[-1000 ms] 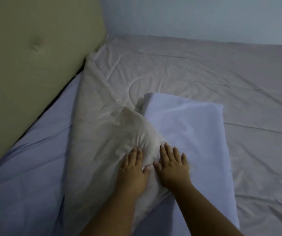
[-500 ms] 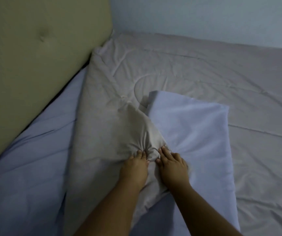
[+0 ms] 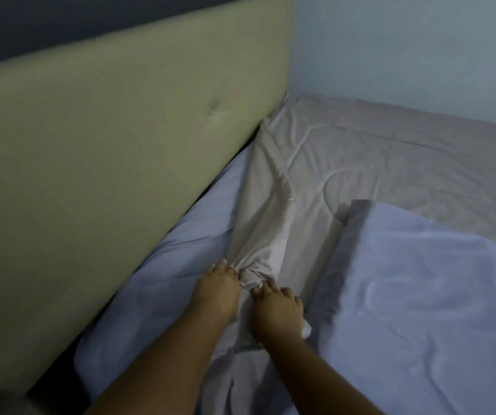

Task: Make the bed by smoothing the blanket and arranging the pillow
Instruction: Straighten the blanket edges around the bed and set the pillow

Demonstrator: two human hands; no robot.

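Observation:
A beige-grey blanket (image 3: 360, 163) covers the bed from the far corner to the right. Its near edge is bunched into a ridge that runs toward me. My left hand (image 3: 217, 290) and my right hand (image 3: 276, 307) sit side by side, both with fingers closed on that bunched blanket edge. A pale lavender pillow (image 3: 414, 304) lies flat on the blanket, just right of my right hand. A strip of lavender sheet (image 3: 169, 271) shows between the blanket and the headboard.
A padded olive headboard (image 3: 106, 175) rises along the left, close to my left arm. A pale blue wall (image 3: 405, 52) borders the far side of the bed. A dark gap shows under the headboard at the lower left.
Both hands went from flat on the puffed blanket to gripping it and have pulled the fold toward me and leftward. The blanket now lies stretched in a narrow ridge. The view has shifted left.

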